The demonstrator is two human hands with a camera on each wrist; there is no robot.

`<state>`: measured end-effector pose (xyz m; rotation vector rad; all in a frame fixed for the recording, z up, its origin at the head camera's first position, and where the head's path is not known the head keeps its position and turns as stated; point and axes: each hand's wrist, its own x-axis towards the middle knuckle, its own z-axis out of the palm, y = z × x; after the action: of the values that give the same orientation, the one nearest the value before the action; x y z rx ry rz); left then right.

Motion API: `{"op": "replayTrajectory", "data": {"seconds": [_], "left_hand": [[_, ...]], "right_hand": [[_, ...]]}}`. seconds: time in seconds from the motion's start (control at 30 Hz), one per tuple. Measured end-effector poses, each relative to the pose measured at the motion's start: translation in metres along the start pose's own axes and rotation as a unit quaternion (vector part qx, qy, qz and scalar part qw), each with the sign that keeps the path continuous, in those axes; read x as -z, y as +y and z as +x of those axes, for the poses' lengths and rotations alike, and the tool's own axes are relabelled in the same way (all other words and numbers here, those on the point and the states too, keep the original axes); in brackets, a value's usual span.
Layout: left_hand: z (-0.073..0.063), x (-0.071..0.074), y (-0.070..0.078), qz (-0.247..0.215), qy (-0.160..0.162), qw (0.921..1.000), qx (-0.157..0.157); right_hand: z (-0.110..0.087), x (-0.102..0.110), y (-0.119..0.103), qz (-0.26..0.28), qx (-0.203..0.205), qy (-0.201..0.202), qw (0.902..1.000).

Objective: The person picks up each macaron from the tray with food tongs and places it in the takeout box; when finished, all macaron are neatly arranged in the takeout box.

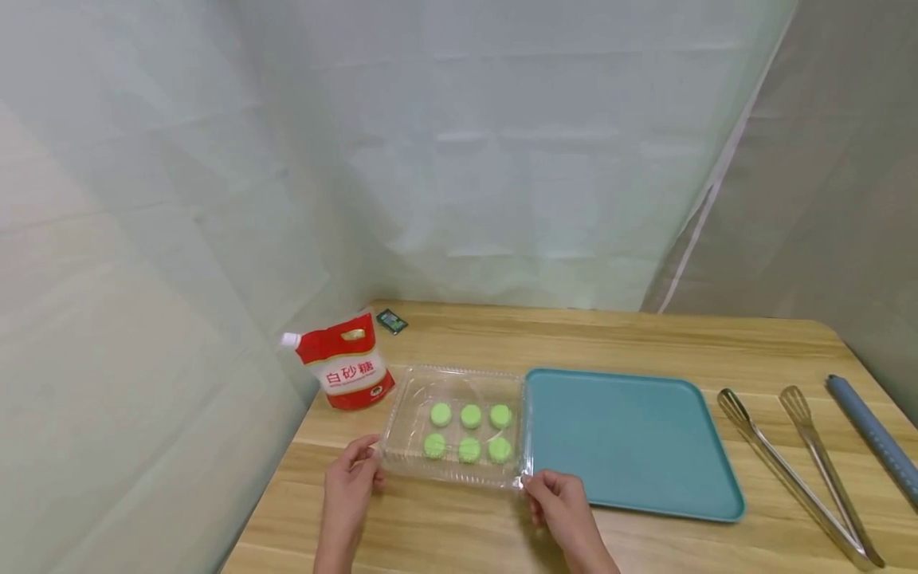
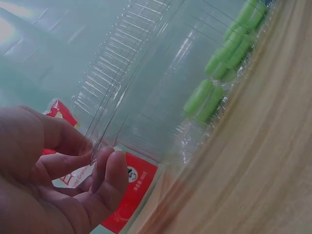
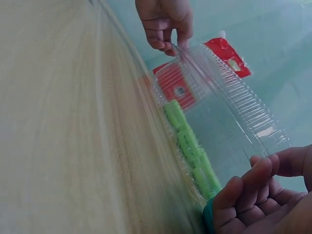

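A clear plastic clamshell box (image 1: 459,384) sits on the table with its lid down over several round green pieces (image 1: 469,450) that look like macarons, set in two rows. My left hand (image 1: 349,484) pinches the rim at the box's front left corner between thumb and fingers. At the front right corner, my right hand (image 1: 562,510) pinches the same rim. The left wrist view shows the ribbed lid (image 2: 114,58) rising above the green pieces. In the right wrist view both hands hold the rim (image 3: 224,102) at its two ends.
A blue tray (image 1: 631,446) lies just right of the box. Further right are metal tongs (image 1: 796,478) and a blue-grey rod-like thing (image 1: 875,434). A red and white sugar bag (image 1: 347,363) and a small dark packet (image 1: 391,321) lie behind, on the left.
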<state>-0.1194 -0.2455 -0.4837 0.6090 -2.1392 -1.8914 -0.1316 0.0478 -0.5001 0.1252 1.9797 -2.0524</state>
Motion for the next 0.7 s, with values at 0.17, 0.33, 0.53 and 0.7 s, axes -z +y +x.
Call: {"op": "replayTrajectory", "data": {"seconds": [0.17,0.33,0.53,0.7], "left_hand": [[0.001,-0.001,0.0,-0.002,0.004,1.0,0.001],[0.002,-0.005,0.0,0.003,0.005,1.0,-0.005],[0.002,0.002,0.001,0.046,-0.008,0.9989,-0.005],[0.002,0.019,0.011,0.146,-0.006,0.9887,-0.033]], "right_hand": [[0.001,-0.001,0.002,0.012,-0.001,-0.006,0.9999],[0.002,0.001,0.001,-0.002,0.01,-0.005,0.9999],[-0.003,0.006,0.0,-0.005,-0.017,-0.023,0.9996],[-0.008,0.023,-0.014,-0.024,-0.01,-0.014,0.9996]]}}
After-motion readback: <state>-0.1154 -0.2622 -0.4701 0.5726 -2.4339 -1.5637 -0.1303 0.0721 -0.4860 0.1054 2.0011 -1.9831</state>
